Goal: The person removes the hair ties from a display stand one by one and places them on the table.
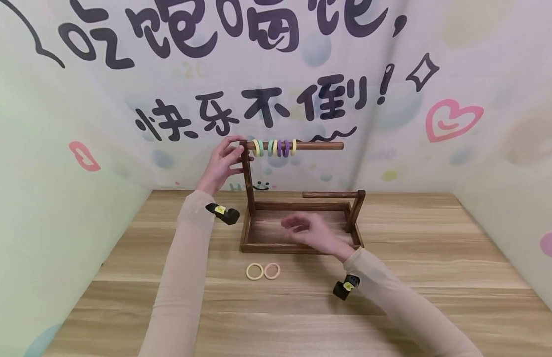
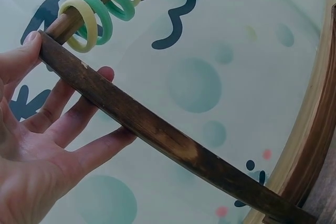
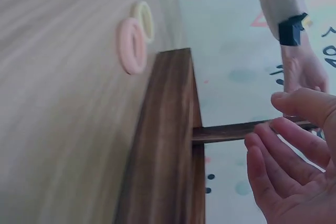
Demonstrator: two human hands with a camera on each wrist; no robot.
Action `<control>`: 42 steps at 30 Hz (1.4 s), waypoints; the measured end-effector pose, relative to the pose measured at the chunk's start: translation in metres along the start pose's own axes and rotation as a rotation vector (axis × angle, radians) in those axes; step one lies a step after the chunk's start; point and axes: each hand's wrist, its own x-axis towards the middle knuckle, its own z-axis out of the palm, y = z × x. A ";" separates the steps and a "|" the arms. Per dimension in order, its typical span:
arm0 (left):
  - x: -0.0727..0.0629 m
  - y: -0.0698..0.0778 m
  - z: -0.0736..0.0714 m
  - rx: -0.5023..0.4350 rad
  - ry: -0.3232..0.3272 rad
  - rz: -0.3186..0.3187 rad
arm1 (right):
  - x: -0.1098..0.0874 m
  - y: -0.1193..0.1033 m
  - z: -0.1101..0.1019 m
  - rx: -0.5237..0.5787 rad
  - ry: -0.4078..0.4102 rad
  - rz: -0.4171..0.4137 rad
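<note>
A dark wooden stand [image 1: 249,183] has a tray base, a tall post at the left and a shorter one at the right, each with a sideways bar. My left hand [image 1: 222,163] holds the top of the tall post, thumb at its upper end and fingers behind it, as the left wrist view shows. Several yellow, green and purple rings [image 2: 100,17] hang on the upper bar. My right hand [image 1: 313,232], loosely bent and empty, hovers above the tray. A yellow ring [image 1: 254,271] and a pink ring [image 1: 272,270] lie side by side in front of the stand.
The stand's lower bar [image 1: 329,195] points left from the short post and carries no rings. Behind the wood-grain table [image 1: 414,307] hangs a printed backdrop [image 1: 276,59] with large dark characters. Pale walls flank the table.
</note>
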 end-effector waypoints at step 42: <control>-0.002 0.002 0.001 -0.009 -0.009 -0.005 | 0.065 -0.064 -0.081 -0.371 0.340 -0.330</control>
